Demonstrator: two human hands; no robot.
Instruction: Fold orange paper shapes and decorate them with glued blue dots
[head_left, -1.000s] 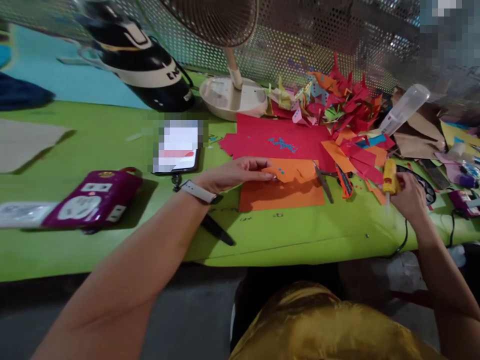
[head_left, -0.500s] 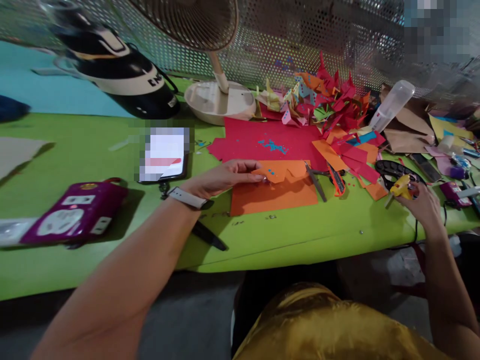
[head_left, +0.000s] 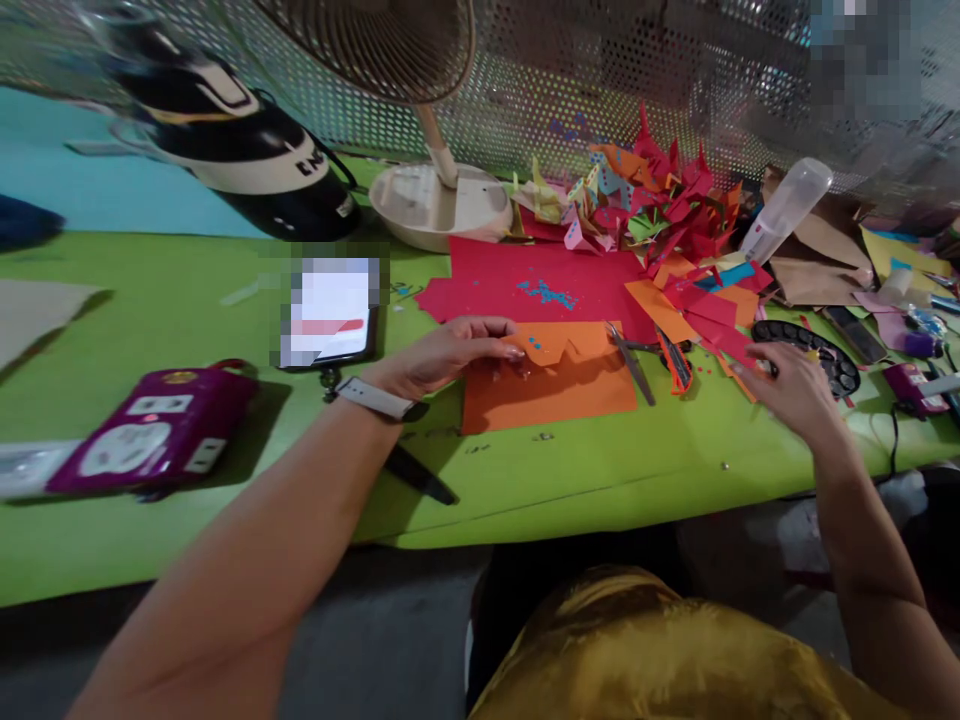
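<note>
Green table (head_left: 585, 490), left hand (head_left: 457, 355) pinching dotted orange paper (head_left: 551, 349)

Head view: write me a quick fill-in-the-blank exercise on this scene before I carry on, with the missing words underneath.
The left hand holds a dotted paper piece coloured ____.
Loose blue dots lie on a large sheet coloured ____.
The pale watch strap is worn on the person's ____ side.
The socket box has a casing coloured ____.

Missing words: orange; red; left; purple.
</note>
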